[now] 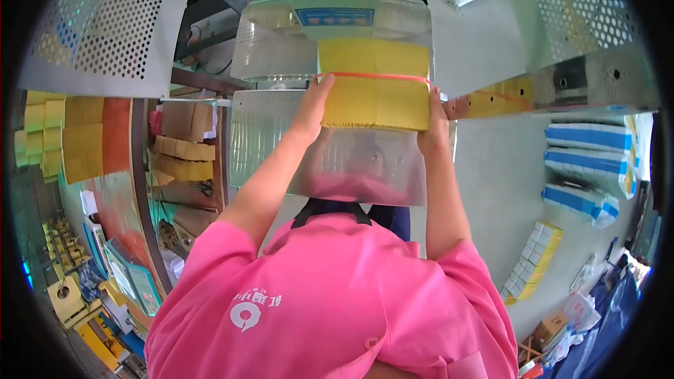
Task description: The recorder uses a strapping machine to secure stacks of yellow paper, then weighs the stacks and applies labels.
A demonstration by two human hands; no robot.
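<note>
A thick stack of yellow paper (375,105) lies across the shiny metal plates in front of me, with a narrow red band (382,76) running across its top. My left hand (314,109) is pressed against the stack's left side, thumb near the band. On the opposite side my right hand (435,123) grips the right edge. Between them the two hands clasp the stack; some fingertips are hidden beside or under it. The near metal plate (270,140) reflects my pink shirt.
Perforated metal panels (116,17) flank the machine. Yellow paper stacks (84,133) stand on a bench at left, with brown bundles (184,161) on a shelf beside it. Blue-and-white wrapped packs (588,151) and a yellow-and-white bundle (533,261) lie on the floor at right.
</note>
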